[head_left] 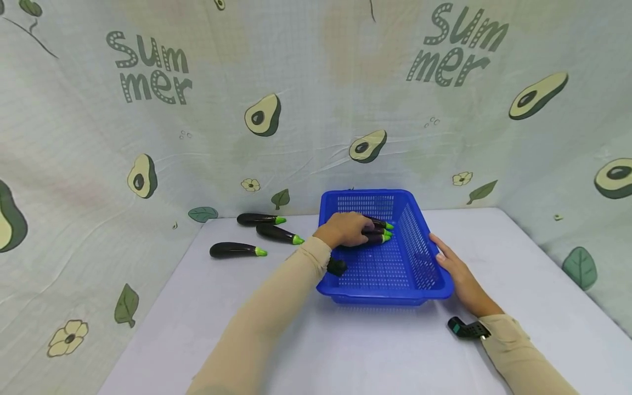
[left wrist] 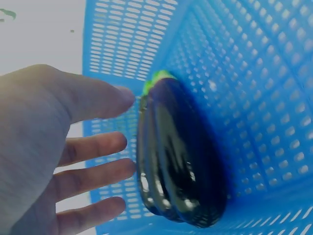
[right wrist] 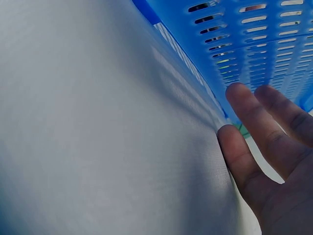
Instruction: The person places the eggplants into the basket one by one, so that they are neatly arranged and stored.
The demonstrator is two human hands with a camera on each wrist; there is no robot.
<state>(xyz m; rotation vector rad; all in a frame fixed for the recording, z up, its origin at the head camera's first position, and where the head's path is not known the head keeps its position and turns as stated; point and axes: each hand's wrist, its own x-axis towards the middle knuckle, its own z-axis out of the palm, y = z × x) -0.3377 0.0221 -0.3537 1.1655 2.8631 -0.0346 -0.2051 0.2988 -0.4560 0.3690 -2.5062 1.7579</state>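
My left hand reaches into a blue plastic basket, above a group of glossy dark eggplants with green stem ends. In the left wrist view, its fingers and thumb are spread, with a gap between the fingertips and the eggplants, which lie side by side along the basket's bottom. My right hand is at the basket's right side, fingertips along the upper rim. From the right wrist, its fingers extend against the slotted outer wall.
Three more eggplants lie on the white-covered table left of the basket: one at the back, one nearer the basket, one farther forward. Behind the table hangs a cloth printed with avocados. A black wrist strap is on the right wrist.
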